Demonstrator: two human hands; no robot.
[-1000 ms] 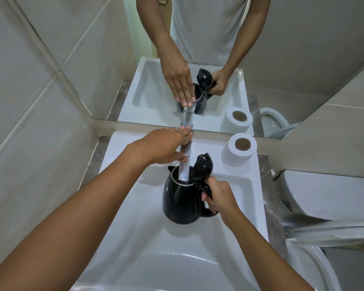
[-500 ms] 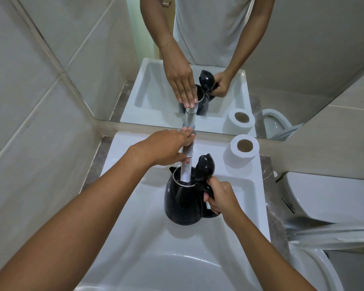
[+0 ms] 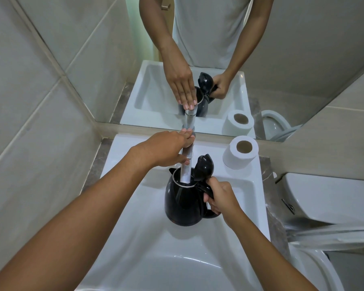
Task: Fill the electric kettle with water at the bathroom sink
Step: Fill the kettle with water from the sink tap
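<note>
Filling stage: white sink [image 3: 147, 238] takes up most of the view, with the black kettle [image 3: 184, 203] held upright in the basin, lid [image 3: 204, 166] flipped open. Faucet spout [image 3: 186, 168] dips into the kettle mouth. Little has changed over the last second (the view only drifted slightly). Right hand [image 3: 221, 198] is wrapped around the handle; left hand [image 3: 166, 149] stays closed on the faucet top, probably working the valve. Water flow cannot be made out.

Soft, even indoor light, sharp focus, wide-angle bending at the edges.
</note>
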